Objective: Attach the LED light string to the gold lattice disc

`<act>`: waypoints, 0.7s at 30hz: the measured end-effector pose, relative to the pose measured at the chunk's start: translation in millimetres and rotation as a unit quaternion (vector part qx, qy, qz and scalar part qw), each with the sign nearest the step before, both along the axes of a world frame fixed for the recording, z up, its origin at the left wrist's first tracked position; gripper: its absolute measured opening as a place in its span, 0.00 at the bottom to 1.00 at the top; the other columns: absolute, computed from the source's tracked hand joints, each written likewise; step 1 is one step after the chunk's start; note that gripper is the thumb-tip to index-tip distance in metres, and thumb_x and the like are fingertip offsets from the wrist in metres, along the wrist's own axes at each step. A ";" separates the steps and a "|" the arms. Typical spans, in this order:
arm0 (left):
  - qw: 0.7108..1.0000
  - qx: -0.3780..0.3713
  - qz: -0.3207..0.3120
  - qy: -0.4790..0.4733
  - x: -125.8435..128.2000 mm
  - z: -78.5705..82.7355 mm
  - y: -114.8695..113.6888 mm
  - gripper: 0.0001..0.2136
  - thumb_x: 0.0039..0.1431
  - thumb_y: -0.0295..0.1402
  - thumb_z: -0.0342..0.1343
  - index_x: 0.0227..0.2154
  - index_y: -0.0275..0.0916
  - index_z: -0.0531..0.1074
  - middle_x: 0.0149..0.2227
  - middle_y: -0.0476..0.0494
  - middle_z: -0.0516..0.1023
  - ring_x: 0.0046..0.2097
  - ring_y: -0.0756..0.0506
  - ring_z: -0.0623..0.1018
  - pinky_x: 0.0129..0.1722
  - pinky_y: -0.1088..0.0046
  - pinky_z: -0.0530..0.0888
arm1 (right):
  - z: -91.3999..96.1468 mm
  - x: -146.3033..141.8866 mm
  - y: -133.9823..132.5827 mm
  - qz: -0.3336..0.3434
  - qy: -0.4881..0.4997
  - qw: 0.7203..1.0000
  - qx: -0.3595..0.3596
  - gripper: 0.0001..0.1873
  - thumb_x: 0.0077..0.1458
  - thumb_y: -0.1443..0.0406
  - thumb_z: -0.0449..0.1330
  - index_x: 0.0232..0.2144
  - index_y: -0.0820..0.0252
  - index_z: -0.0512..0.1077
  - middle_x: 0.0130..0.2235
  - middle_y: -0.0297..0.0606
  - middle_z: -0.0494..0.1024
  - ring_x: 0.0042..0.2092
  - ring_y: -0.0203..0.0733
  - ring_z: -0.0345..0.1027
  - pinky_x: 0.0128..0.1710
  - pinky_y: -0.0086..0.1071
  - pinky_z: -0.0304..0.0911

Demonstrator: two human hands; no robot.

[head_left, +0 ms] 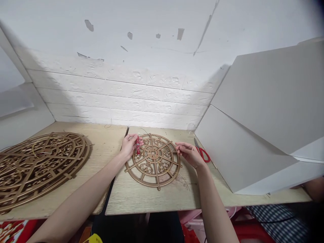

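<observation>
My left hand [129,147] is closed on a slim red tube with a silver band [138,145], held upright between thumb and fingers over the left rim of a round gold openwork ornament [158,187]. The ornament lies flat on the table, with scrollwork between its spokes and rings. Thin wire or thread [152,143] runs over its middle. At the ornament's right edge, my right hand [187,153] is raised with its fingertips pinched together; anything between them is too small to make out. Just beyond that hand lie red-handled scissors [203,154].
Several similar gold ornaments [76,158] are stacked on the left table. White boards [253,135] stand at the right, and a white brick-patterned wall [126,89] closes off the back. A gap with a dark edge separates the two tabletops. Part of another person shows at far right.
</observation>
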State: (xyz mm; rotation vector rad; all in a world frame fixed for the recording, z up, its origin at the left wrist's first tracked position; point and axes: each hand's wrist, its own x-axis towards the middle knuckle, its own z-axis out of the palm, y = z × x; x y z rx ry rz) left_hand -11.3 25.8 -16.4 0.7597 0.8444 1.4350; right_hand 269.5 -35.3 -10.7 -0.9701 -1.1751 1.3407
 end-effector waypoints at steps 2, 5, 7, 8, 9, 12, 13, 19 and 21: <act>1.000 -0.001 -0.001 -0.002 -0.3 -0.5 0.4 0.04 0.56 0.25 0.54 0.33 0.34 0.64 0.27 0.40 0.77 0.25 0.48 0.78 0.28 0.72 0.77 | 2.1 -2.3 -0.9 -0.005 0.022 1.000 0.003 0.15 0.39 0.62 0.70 0.34 0.58 0.78 0.33 0.36 0.77 0.31 0.33 0.68 0.32 0.25 0.64; 1.000 -0.001 -0.003 -0.005 -0.8 -1.7 1.0 0.04 0.56 0.25 0.54 0.33 0.34 0.64 0.27 0.40 0.77 0.25 0.48 0.78 0.29 0.71 0.77 | 2.8 -7.5 -0.2 -0.022 0.019 1.000 0.012 0.15 0.39 0.61 0.71 0.32 0.59 0.78 0.31 0.36 0.77 0.31 0.34 0.69 0.34 0.26 0.66; 1.000 0.000 -0.005 -0.005 -1.0 -2.7 1.7 0.04 0.55 0.25 0.55 0.33 0.34 0.65 0.28 0.40 0.77 0.25 0.48 0.78 0.29 0.71 0.77 | 1.9 -10.4 0.9 -0.042 0.008 0.999 0.016 0.15 0.38 0.59 0.71 0.31 0.60 0.78 0.30 0.36 0.76 0.30 0.34 0.68 0.32 0.26 0.66; 1.000 0.000 -0.005 -0.004 -1.1 -3.4 2.2 0.05 0.55 0.25 0.55 0.33 0.34 0.65 0.28 0.40 0.77 0.26 0.48 0.78 0.29 0.70 0.77 | 1.3 -11.5 1.6 -0.053 0.005 0.998 0.017 0.16 0.38 0.59 0.71 0.31 0.60 0.78 0.30 0.36 0.76 0.30 0.33 0.68 0.30 0.26 0.65; 1.000 0.000 -0.006 -0.004 -1.1 -4.0 2.7 0.05 0.55 0.25 0.56 0.33 0.34 0.65 0.28 0.40 0.77 0.26 0.48 0.78 0.29 0.70 0.77 | 0.8 -12.6 2.2 -0.066 0.004 0.998 0.017 0.16 0.38 0.59 0.71 0.30 0.60 0.78 0.30 0.36 0.76 0.29 0.33 0.68 0.28 0.25 0.64; 1.000 0.001 -0.004 -0.004 -1.0 -5.6 4.2 0.06 0.54 0.26 0.57 0.33 0.34 0.65 0.28 0.40 0.78 0.26 0.48 0.78 0.30 0.69 0.77 | 0.6 -15.0 3.1 -0.099 0.012 0.995 0.015 0.15 0.37 0.59 0.71 0.29 0.60 0.78 0.34 0.37 0.77 0.29 0.32 0.67 0.26 0.25 0.62; 1.000 0.002 -0.004 -0.004 -1.0 -5.8 4.4 0.06 0.53 0.26 0.57 0.33 0.34 0.65 0.28 0.40 0.78 0.26 0.48 0.78 0.30 0.69 0.77 | 1.1 -15.6 3.0 -0.106 0.014 0.994 0.015 0.15 0.37 0.59 0.71 0.28 0.60 0.78 0.36 0.38 0.77 0.29 0.32 0.67 0.25 0.25 0.62; 1.000 -0.002 -0.003 0.001 -0.7 -4.2 3.4 0.05 0.55 0.25 0.55 0.33 0.34 0.64 0.28 0.40 0.77 0.26 0.48 0.78 0.30 0.69 0.77 | 3.3 -12.4 2.3 -0.130 0.053 0.990 0.023 0.14 0.36 0.61 0.71 0.27 0.60 0.77 0.33 0.36 0.77 0.30 0.32 0.67 0.28 0.25 0.63; 1.000 -0.002 -0.005 0.001 -0.8 -3.4 2.6 0.05 0.55 0.25 0.55 0.33 0.34 0.64 0.28 0.41 0.77 0.26 0.48 0.78 0.30 0.69 0.77 | 1.6 -10.9 4.1 -0.136 0.067 0.988 0.027 0.15 0.35 0.62 0.72 0.29 0.60 0.77 0.29 0.35 0.75 0.29 0.32 0.66 0.29 0.25 0.63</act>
